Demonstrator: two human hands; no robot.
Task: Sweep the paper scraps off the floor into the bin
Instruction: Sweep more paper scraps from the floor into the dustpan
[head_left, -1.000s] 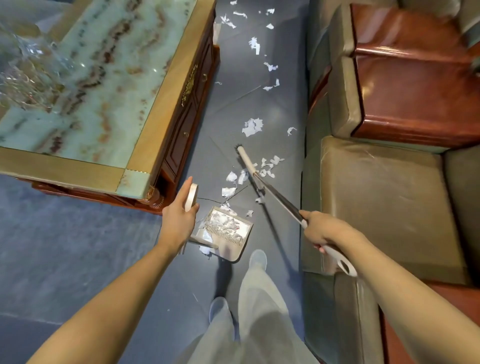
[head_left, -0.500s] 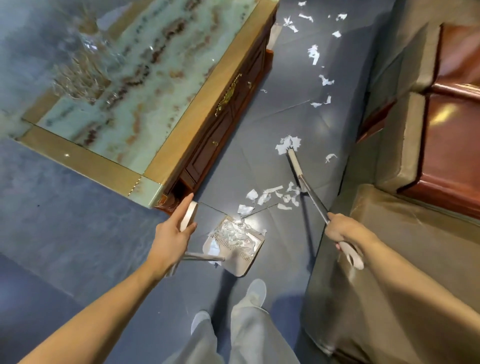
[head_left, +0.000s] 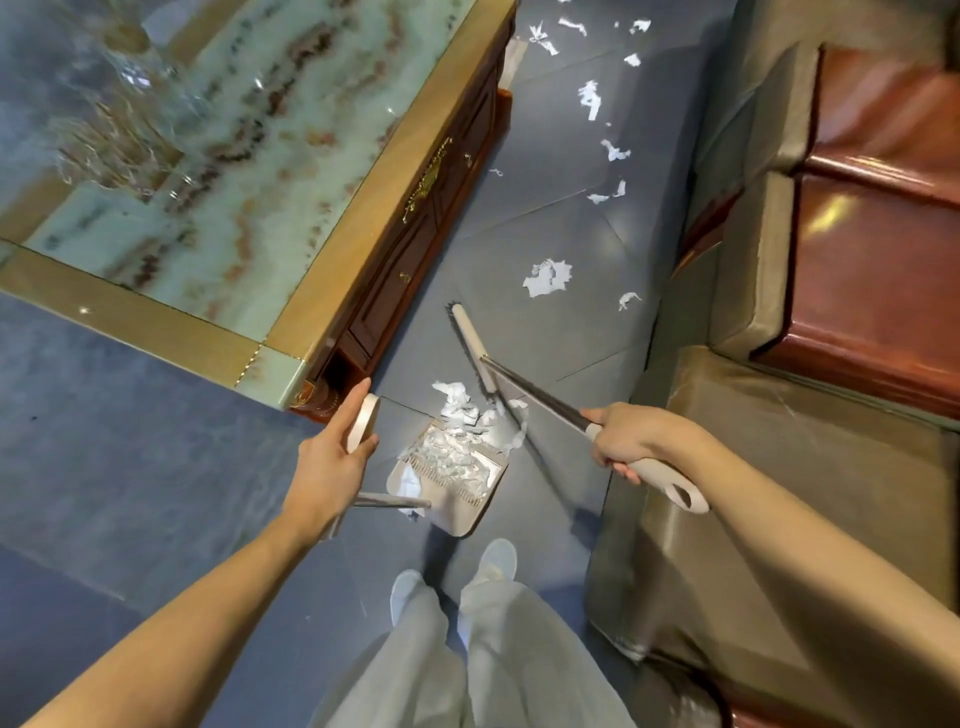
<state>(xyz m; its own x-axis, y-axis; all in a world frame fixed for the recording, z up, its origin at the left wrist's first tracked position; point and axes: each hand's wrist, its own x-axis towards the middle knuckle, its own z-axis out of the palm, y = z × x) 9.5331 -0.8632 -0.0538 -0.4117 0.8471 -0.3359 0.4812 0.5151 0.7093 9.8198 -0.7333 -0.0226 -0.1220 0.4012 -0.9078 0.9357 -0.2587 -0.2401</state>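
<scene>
White paper scraps (head_left: 460, 408): piled at dustpan (head_left: 462, 512) lip, more up the floor (head_left: 519, 234).
Fingers: left hand (head_left: 332, 462) round dustpan handle, right hand (head_left: 631, 439) round broom (head_left: 470, 343).
Risk: hard flick, scraps probably overshoot.

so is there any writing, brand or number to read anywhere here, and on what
None: no word, label, brand, number or sign can be read in this view.
The dustpan, the broom and the table show no print.
The paper scraps are too small and blurred to tell whether they carry any writing.
</scene>
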